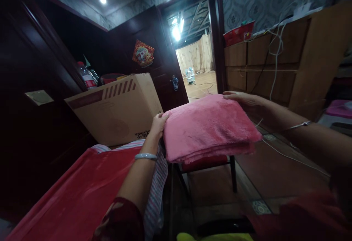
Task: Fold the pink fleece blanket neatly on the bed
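Observation:
A folded pink fleece blanket [206, 125] rests on a stool with a red seat [205, 162] and dark metal legs. My left hand [158, 122] grips the blanket's left edge, fingers curled over it; a pale bangle circles that wrist. My right hand [244, 102] lies along the blanket's far right corner, fingers stretched flat on the fabric, with a thin silver bracelet on the forearm.
A red blanket [79, 193] over striped cloth covers a surface at lower left. A cardboard box [115, 105] stands behind it, bottles on top. A wooden cabinet [275, 61] with dangling cables lines the right wall. An open doorway [196, 69] lies ahead. A white cable crosses the floor.

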Demonstrator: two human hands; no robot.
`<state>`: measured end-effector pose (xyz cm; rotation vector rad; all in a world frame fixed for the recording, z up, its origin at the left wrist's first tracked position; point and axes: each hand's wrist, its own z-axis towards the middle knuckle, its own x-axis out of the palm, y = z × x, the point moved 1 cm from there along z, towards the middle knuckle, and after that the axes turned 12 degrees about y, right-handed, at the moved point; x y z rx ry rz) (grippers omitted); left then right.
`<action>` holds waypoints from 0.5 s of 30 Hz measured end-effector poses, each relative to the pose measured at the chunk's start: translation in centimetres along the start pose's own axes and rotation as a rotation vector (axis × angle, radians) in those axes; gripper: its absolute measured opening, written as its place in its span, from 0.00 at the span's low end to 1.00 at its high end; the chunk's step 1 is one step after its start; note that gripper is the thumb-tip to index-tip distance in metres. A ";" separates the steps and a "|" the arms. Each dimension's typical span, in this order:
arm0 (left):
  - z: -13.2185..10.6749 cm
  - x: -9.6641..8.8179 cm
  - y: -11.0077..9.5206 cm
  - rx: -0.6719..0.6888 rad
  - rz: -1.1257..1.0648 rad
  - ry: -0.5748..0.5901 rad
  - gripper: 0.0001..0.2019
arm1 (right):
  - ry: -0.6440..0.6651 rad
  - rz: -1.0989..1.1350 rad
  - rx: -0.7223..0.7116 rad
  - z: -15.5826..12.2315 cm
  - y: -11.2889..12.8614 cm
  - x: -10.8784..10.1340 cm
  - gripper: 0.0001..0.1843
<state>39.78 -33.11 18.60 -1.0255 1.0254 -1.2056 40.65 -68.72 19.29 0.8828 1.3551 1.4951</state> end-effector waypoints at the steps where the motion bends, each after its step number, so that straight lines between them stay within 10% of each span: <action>1: 0.0 0.0 0.0 0.005 0.007 -0.020 0.24 | -0.016 0.040 0.031 -0.2 0.1 0.0 0.32; 6: -0.4 0.1 0.2 0.114 0.156 -0.059 0.28 | 0.021 -0.041 0.007 -0.1 -0.7 -0.4 0.48; 15: -1.4 -0.3 -0.1 0.126 0.326 0.039 0.29 | 0.076 -0.176 0.046 0.0 0.1 -0.7 0.47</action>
